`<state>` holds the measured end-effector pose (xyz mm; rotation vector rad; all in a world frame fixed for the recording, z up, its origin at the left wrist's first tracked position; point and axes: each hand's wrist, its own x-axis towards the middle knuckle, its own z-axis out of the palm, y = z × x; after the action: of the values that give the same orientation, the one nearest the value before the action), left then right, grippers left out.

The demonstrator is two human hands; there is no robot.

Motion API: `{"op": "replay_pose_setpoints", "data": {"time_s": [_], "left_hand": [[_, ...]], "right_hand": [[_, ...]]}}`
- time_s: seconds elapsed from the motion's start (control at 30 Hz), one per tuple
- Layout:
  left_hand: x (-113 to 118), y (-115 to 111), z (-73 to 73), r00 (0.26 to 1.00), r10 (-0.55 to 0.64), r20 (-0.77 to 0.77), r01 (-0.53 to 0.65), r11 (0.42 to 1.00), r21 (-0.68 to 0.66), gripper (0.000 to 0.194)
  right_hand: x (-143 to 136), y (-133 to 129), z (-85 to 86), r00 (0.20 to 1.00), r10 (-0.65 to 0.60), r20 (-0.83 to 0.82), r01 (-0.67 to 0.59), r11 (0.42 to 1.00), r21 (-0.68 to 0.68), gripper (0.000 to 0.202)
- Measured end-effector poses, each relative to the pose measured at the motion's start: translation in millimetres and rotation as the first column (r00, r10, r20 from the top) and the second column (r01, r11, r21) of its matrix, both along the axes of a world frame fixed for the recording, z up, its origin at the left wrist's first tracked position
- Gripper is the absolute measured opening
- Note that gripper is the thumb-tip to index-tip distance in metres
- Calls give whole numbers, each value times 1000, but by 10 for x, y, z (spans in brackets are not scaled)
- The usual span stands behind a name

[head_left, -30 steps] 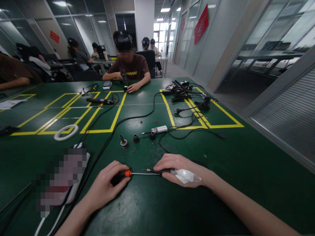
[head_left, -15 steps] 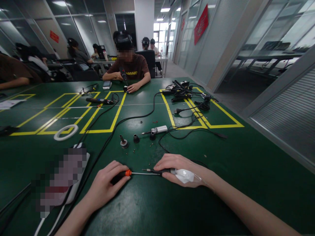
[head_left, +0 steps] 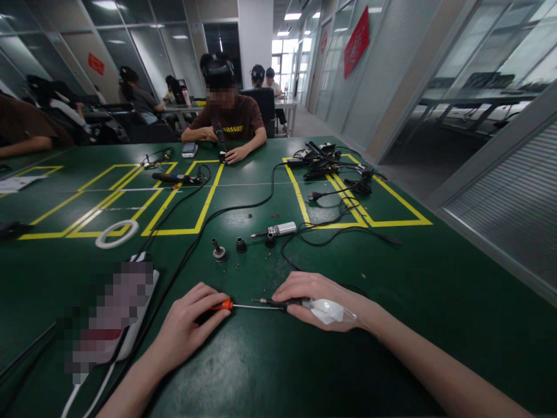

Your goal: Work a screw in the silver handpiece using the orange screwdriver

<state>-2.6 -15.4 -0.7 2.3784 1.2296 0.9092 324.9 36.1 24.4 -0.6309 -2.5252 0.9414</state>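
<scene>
Well short of the green table's [head_left: 243, 371] far edge, the left hand [head_left: 185, 322] wraps its fingers round an orange-and-black screwdriver [head_left: 227, 305]; the right hand's [head_left: 313, 290] fingers grip a slim black metal-tipped tool [head_left: 281, 303].

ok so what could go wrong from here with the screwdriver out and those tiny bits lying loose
The screwdriver in the left grip points toward the black tool in the right grip, so a slip might jab there. Tiny loose bits, perhaps screws, lie scattered beyond both grips and could get swept away. The silver cylinder lies on its side and might roll if bumped.
</scene>
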Motion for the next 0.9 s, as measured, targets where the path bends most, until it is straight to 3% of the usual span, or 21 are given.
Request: {"op": "replay_pose_setpoints", "data": {"time_s": [0.5,0.9], "left_hand": [[23,-11,4,998,-19,55,20,999,-25,9],[21,-11,-3,998,-30,61,31,999,-8,12]], "right_hand": [[10,3,-19,1000,1,-6,-1,1000,-1,26],[16,13,-54,999,9,-34,-8,1000,18,25]]}}
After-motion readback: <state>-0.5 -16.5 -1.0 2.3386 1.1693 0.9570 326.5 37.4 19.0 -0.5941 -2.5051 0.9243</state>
